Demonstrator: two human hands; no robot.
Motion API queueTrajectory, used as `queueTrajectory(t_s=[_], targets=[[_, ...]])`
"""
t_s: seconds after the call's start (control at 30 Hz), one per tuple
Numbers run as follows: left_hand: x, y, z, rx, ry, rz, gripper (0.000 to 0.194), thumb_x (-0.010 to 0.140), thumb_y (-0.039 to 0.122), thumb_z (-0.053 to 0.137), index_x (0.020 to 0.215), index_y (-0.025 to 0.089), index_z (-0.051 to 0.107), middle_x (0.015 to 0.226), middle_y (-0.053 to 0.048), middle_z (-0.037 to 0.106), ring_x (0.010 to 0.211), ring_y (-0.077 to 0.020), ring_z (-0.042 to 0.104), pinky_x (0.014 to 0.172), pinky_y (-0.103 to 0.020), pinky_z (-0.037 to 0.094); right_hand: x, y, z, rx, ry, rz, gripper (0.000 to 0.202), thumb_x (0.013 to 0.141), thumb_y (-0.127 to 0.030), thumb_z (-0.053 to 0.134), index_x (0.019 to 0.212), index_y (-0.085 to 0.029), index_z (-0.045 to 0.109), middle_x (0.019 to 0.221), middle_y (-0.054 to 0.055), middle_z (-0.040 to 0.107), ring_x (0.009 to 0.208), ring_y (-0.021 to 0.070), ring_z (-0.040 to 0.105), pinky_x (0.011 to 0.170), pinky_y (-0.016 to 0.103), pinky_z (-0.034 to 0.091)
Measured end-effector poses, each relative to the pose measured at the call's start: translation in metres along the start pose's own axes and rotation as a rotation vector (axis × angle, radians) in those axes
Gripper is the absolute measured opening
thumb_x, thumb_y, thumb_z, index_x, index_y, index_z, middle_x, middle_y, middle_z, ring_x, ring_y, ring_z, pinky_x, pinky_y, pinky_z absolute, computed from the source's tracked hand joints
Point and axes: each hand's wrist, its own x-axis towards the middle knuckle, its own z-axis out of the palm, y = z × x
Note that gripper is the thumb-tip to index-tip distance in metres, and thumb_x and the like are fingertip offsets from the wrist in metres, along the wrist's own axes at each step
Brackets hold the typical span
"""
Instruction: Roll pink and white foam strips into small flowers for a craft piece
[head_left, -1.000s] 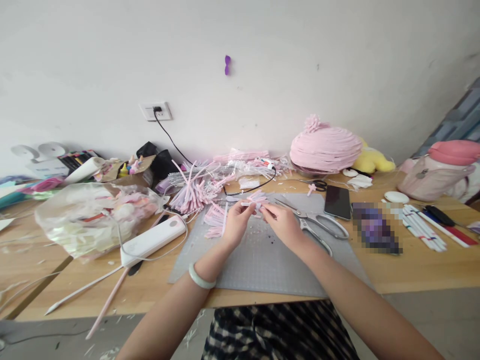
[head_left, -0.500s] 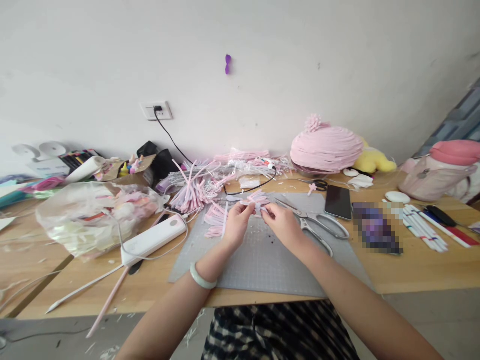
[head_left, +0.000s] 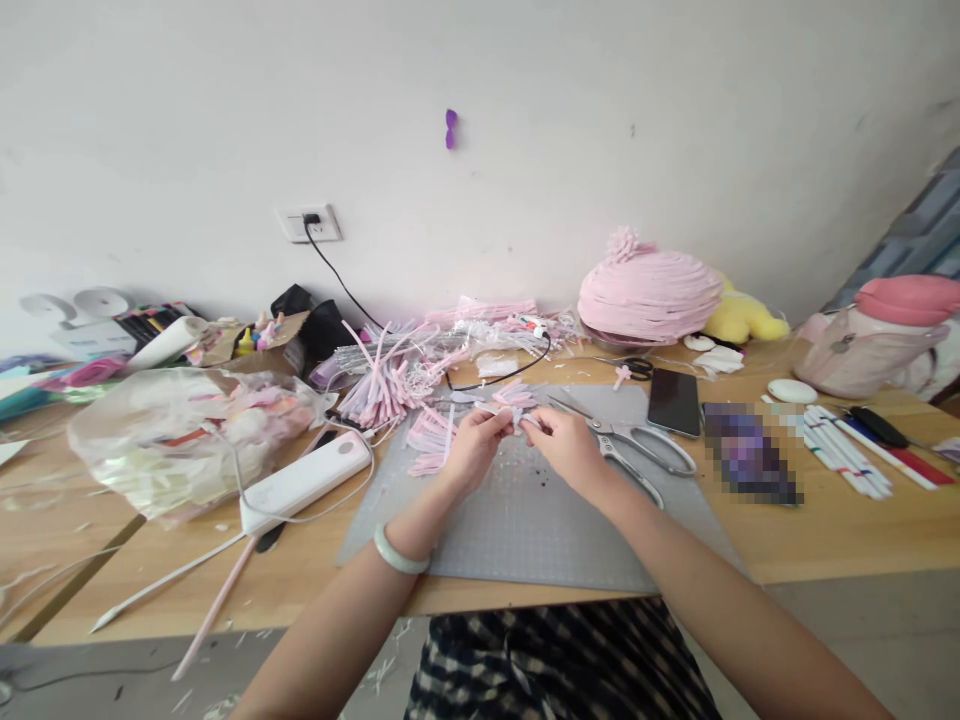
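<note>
My left hand [head_left: 478,442] and my right hand [head_left: 564,446] meet over the grey cutting mat [head_left: 517,545], fingertips pinched. Between them is a small pale lavender pipe cleaner [head_left: 517,417], partly hidden by the fingers. Just beyond the fingertips lie short pink and lavender pipe cleaners [head_left: 514,393]. Another bunch of cut pipe cleaners [head_left: 429,440] rests on the mat to the left of my left hand. Metal scissors [head_left: 626,445] lie with blades apart beside my right hand, partly behind it.
A large bundle of pipe cleaners [head_left: 384,385] sits behind the mat. To the left are a white power bank [head_left: 307,480] and a filled plastic bag [head_left: 187,430]. A phone [head_left: 673,402], several markers [head_left: 847,450] and a pink pipe-cleaner dome [head_left: 651,295] are on the right.
The view has shifted very slightly. Both hands stay at the same spot over the mat, with only small finger movements around the lavender piece.
</note>
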Motion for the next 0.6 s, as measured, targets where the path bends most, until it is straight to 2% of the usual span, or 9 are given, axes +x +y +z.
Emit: queueTrajectory(t_s=[0.17, 0.27, 0.33, 0.37, 0.43, 0.47, 0.53, 0.6], targets=[[0.001, 0.001, -0.001, -0.024, -0.052, -0.02, 0.02, 0.058, 0.03, 0.069, 0.056, 0.012, 0.059, 0.057, 0.001, 0.052, 0.056, -0.0099, 0.045, 0.061, -0.025, 0.035, -0.002, 0.0, 0.001, -0.024, -0.024, -0.021, 0.025, 0.077, -0.021, 0.048, 0.051, -0.018, 0.047, 0.046, -0.002, 0.046, 0.046, 0.0092, 0.041, 0.047, 0.022, 0.027], [0.002, 0.004, -0.004, 0.004, -0.062, -0.004, 0.017, 0.059, 0.026, 0.069, 0.057, 0.014, 0.058, 0.057, 0.002, 0.052, 0.057, -0.0099, 0.045, 0.062, -0.025, 0.035, -0.001, 0.002, 0.001, 0.003, -0.08, 0.017, 0.023, 0.077, -0.024, 0.049, 0.055, -0.018, 0.053, 0.047, -0.002, 0.048, 0.046, 0.0096, 0.041, 0.047, 0.022, 0.029], [0.002, 0.006, -0.005, 0.131, -0.066, 0.045, 0.015, 0.061, 0.026, 0.067, 0.059, 0.015, 0.058, 0.058, 0.003, 0.053, 0.059, -0.0108, 0.045, 0.062, -0.024, 0.035, 0.001, 0.004, 0.0, 0.052, -0.093, 0.02, 0.012, 0.075, -0.024, 0.053, 0.07, -0.018, 0.061, 0.061, 0.0, 0.059, 0.054, 0.0118, 0.049, 0.052, 0.023, 0.035], [0.002, 0.008, -0.006, 0.228, -0.066, 0.083, 0.014, 0.063, 0.027, 0.065, 0.062, 0.015, 0.058, 0.059, 0.003, 0.053, 0.059, -0.0113, 0.046, 0.062, -0.024, 0.035, 0.003, 0.005, -0.001, 0.082, -0.069, -0.001, 0.013, 0.073, -0.024, 0.055, 0.082, -0.019, 0.063, 0.073, 0.002, 0.063, 0.063, 0.0137, 0.054, 0.057, 0.024, 0.039], [0.002, 0.009, -0.008, 0.457, -0.053, 0.184, 0.011, 0.066, 0.027, 0.062, 0.065, 0.016, 0.058, 0.061, 0.003, 0.054, 0.061, -0.0126, 0.046, 0.063, -0.024, 0.035, 0.004, 0.005, -0.003, 0.129, 0.005, -0.088, 0.03, 0.072, -0.023, 0.058, 0.102, -0.022, 0.06, 0.096, 0.005, 0.064, 0.083, 0.0175, 0.057, 0.072, 0.029, 0.043], [0.002, 0.008, -0.009, 0.562, -0.042, 0.24, 0.008, 0.067, 0.025, 0.061, 0.066, 0.017, 0.058, 0.061, 0.002, 0.054, 0.061, -0.0132, 0.046, 0.063, -0.025, 0.035, 0.004, 0.004, -0.004, 0.141, 0.024, -0.141, 0.033, 0.073, -0.023, 0.059, 0.106, -0.023, 0.059, 0.103, 0.006, 0.062, 0.091, 0.0187, 0.056, 0.078, 0.031, 0.042], [0.001, 0.008, -0.01, 0.739, -0.034, 0.346, 0.001, 0.067, 0.018, 0.059, 0.066, 0.018, 0.058, 0.063, 0.001, 0.056, 0.063, -0.0152, 0.048, 0.065, -0.026, 0.036, 0.002, 0.002, -0.005, 0.149, 0.005, -0.232, 0.028, 0.075, -0.025, 0.059, 0.103, -0.024, 0.06, 0.104, 0.007, 0.061, 0.098, 0.0198, 0.055, 0.085, 0.033, 0.041], [0.0, 0.007, -0.011, 0.867, -0.052, 0.429, 0.007, 0.064, 0.012, 0.058, 0.066, 0.019, 0.058, 0.069, -0.002, 0.059, 0.07, -0.0186, 0.052, 0.07, -0.029, 0.038, 0.0, -0.001, -0.003, 0.152, -0.035, -0.291, 0.02, 0.075, -0.027, 0.061, 0.094, -0.024, 0.063, 0.101, 0.007, 0.06, 0.099, 0.0204, 0.054, 0.088, 0.034, 0.04]])
